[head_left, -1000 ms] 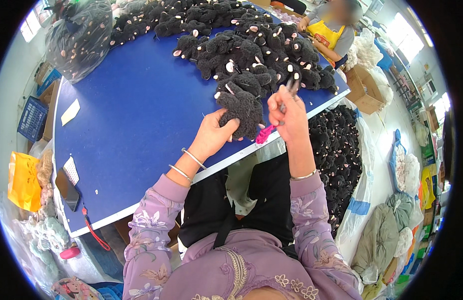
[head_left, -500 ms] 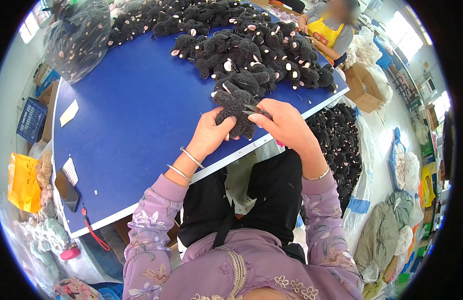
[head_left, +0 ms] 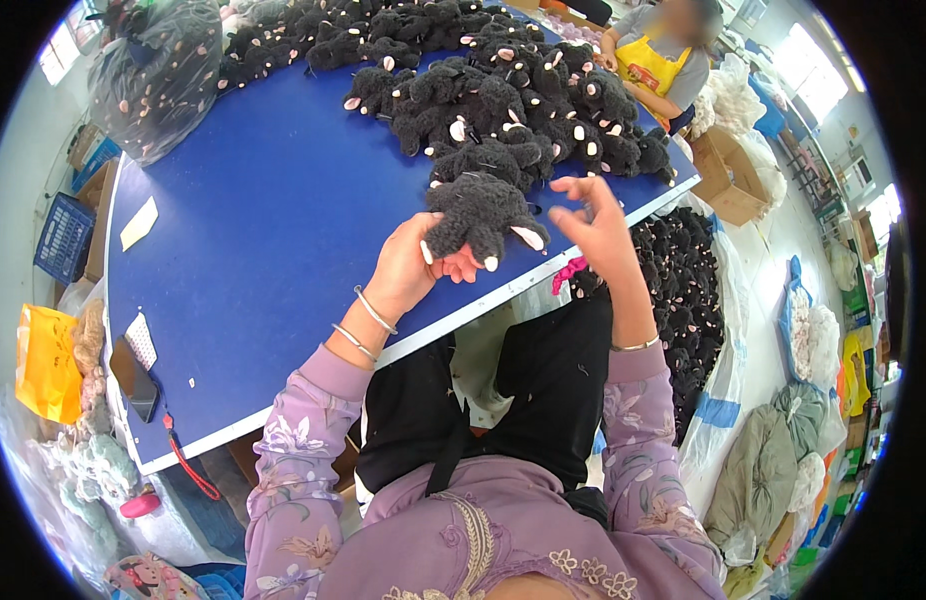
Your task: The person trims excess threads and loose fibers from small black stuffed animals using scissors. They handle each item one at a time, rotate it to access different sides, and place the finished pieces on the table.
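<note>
In my left hand point(head_left: 411, 262) is a black fluffy stuffed toy point(head_left: 475, 215), gripped near the table's front edge. A white-and-pink ear and small pale tips stick out from it. My right hand point(head_left: 601, 228) is raised just right of the toy, apart from it, with thumb and forefinger spread. A pink-wrapped handle point(head_left: 569, 272), seemingly that of the scissors, shows beside its palm. The blades are not clearly visible, and the lower fingers are mostly hidden.
A heap of similar black toys point(head_left: 483, 95) covers the back of the blue table point(head_left: 253, 230). A filled plastic bag point(head_left: 155, 85) stands far left, a phone point(head_left: 133, 383) near left. More toys point(head_left: 673, 300) lie below at right. Another person point(head_left: 655, 65) works at the far right.
My right hand has moved right, away from the toy, and its thumb and forefinger have spread. The scissor blades no longer show clearly. The toy has been turned in my left hand, bringing an ear to the right.
</note>
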Demonstrator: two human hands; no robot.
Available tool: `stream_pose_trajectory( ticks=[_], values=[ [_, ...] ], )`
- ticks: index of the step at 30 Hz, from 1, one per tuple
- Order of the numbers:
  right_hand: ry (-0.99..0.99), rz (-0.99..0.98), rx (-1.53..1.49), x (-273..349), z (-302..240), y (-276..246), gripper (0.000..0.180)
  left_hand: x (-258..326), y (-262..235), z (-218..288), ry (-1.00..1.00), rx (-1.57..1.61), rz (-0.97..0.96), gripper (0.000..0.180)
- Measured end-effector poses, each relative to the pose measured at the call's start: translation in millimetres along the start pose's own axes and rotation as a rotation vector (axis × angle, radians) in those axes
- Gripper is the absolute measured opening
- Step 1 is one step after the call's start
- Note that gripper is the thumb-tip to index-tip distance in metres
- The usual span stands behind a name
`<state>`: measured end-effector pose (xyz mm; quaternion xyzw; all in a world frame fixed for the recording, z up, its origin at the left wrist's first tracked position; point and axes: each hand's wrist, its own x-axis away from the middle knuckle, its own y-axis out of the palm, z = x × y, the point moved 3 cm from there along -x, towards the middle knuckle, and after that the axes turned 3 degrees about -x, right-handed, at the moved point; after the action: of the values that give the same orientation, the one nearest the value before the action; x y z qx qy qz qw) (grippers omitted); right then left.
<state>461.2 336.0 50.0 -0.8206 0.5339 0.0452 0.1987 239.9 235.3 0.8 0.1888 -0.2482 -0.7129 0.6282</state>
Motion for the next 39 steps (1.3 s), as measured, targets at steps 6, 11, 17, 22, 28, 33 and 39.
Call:
stream_pose_trajectory(
  ticks=[6, 11, 17, 22, 28, 33, 39],
  values=[
    [0.026, -0.191, -0.286, 12.9, -29.1, 39.8, 0.050, 2.0, -1.6, -3.8, -0.073, -0.022, -0.210, 0.059],
    [0.164, -0.093, -0.146, -4.0, -28.3, 36.6, 0.023, -0.2, 1.0, -9.9, -0.178, -0.423, 0.086, 0.049],
    [0.254, -0.207, -0.128, -11.9, -10.6, 34.7, 0.028, -3.6, -4.9, -7.1, -0.207, -0.377, 0.061, 0.044],
    [0.383, -0.055, -0.297, -12.2, -6.5, 34.5, 0.034, 3.9, 9.5, -7.2, -0.197, -0.526, -0.044, 0.034],
    [0.193, -0.233, -0.127, -0.3, 13.2, 32.0, 0.028, 1.4, 11.7, -4.0, -0.144, -0.371, -0.010, 0.034],
    [0.368, -0.076, -0.260, 2.9, 8.6, 26.5, 0.026, 0.0, 11.3, -5.2, -0.079, -0.468, -0.085, 0.025],
    [0.152, -0.036, -0.361, 5.7, 13.7, 20.3, 0.026, 2.9, 10.8, 0.8, -0.089, -0.420, -0.034, 0.016]
  ],
)
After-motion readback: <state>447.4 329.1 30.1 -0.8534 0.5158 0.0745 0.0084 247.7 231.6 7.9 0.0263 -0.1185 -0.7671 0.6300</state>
